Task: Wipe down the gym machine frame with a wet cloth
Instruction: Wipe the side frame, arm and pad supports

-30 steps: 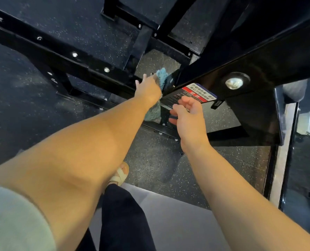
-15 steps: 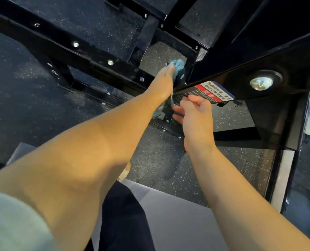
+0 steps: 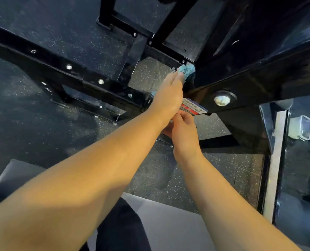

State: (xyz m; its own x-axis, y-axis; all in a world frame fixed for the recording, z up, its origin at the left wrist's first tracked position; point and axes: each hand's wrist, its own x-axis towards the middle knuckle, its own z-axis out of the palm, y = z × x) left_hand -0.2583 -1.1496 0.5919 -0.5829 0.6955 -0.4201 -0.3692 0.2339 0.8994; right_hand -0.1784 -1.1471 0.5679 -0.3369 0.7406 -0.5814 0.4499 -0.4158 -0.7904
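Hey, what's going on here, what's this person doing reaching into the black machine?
A person is wiping down a black gym machine frame. Their left hand reaches in with straight fingers and presses a blue cloth against the spot where the beams meet. The right hand sits lower, fingers curled at the edge of a red and white label; whether it grips anything is unclear.

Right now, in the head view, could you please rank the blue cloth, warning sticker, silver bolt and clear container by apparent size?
1. Clear container.
2. Warning sticker and blue cloth: visible parts look alike, both partly hidden by the left hand.
3. Silver bolt, only slightly smaller.
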